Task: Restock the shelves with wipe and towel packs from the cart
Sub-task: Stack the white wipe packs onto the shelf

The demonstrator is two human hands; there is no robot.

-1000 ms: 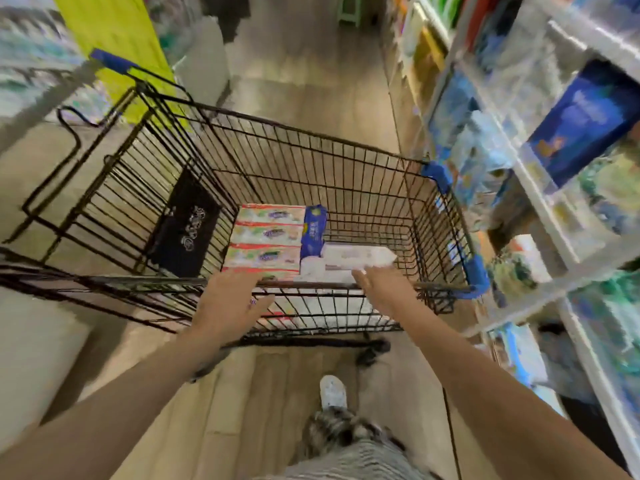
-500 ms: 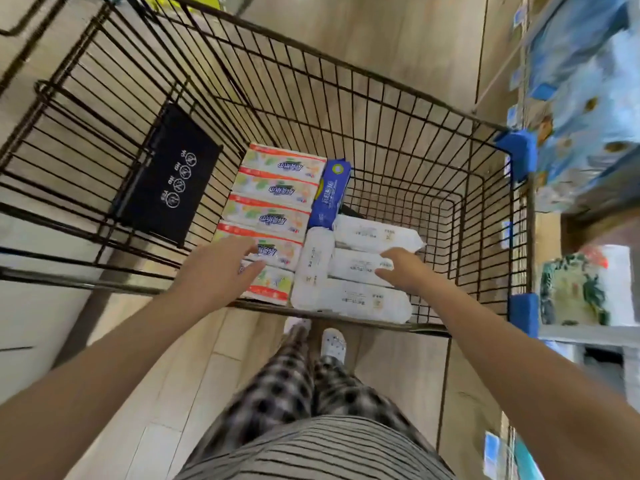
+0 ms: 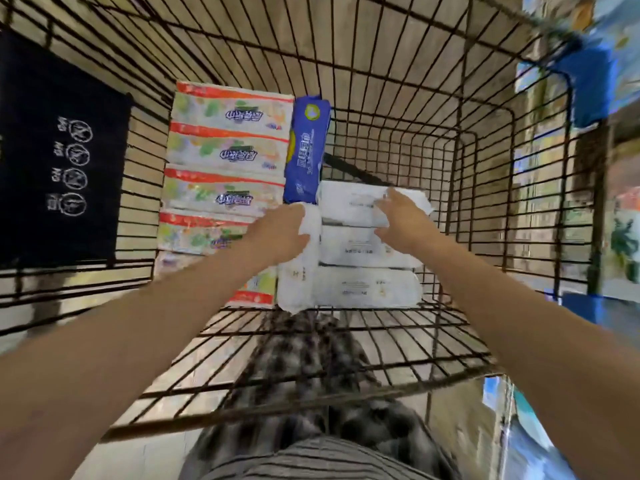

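Inside the black wire cart (image 3: pixel 457 161) lie three flat white wipe packs (image 3: pixel 363 287), with one more white pack (image 3: pixel 298 278) standing on edge at their left. My left hand (image 3: pixel 280 233) curls over the top end of that upright pack. On the farthest flat pack (image 3: pixel 346 206), my right hand (image 3: pixel 401 220) grips the right end, with fingers above and thumb below. A stack of floral tissue packs (image 3: pixel 225 150) fills the cart's left side. A blue pack (image 3: pixel 306 150) stands between the tissue stack and the white packs.
A black warning panel (image 3: pixel 62 161) hangs on the cart's left wall. Blue corner bumpers (image 3: pixel 585 84) mark the cart's right side, next to blurred shelves of goods (image 3: pixel 623 237). The cart's right half holds nothing. My checked trousers show below the near wall.
My view dropped and closed in on the cart. Both hands went from the cart's near rim down inside: the left moved right onto the upright white pack, the right took hold of the far flat pack.
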